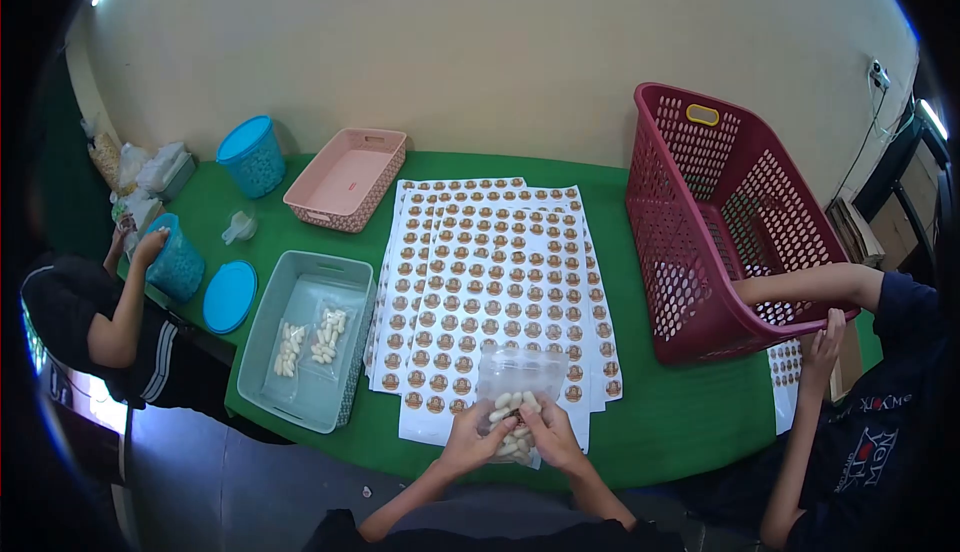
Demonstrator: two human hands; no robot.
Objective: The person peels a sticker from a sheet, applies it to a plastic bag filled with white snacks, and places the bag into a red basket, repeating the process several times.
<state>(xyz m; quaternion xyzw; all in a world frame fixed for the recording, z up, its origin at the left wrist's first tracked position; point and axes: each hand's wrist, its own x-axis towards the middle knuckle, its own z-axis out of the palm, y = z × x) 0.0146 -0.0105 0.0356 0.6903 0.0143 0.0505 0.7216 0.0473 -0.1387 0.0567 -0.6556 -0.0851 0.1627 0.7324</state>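
Note:
A clear plastic bag (522, 370) with whitish oval pieces in its lower part is between my hands, over the near edge of the sticker sheets (500, 282). My left hand (470, 444) grips the bag's left side, thumb on its front. From the right, my right hand (556, 442) closes on the same bag. Both thumbs meet near a small brownish spot on the bag's front, mostly covered by the fingertips. The sheets carry rows of round brown stickers; a few spots on the top sheet are bare white.
Left of the sheets, a grey-green basket (262, 342) holds two filled bags (324, 337). Behind it are a pink basket (340, 177), a blue tub (252, 160) and a blue lid (230, 297). One person handles another tub (175, 267); another reaches into a maroon basket (690, 307).

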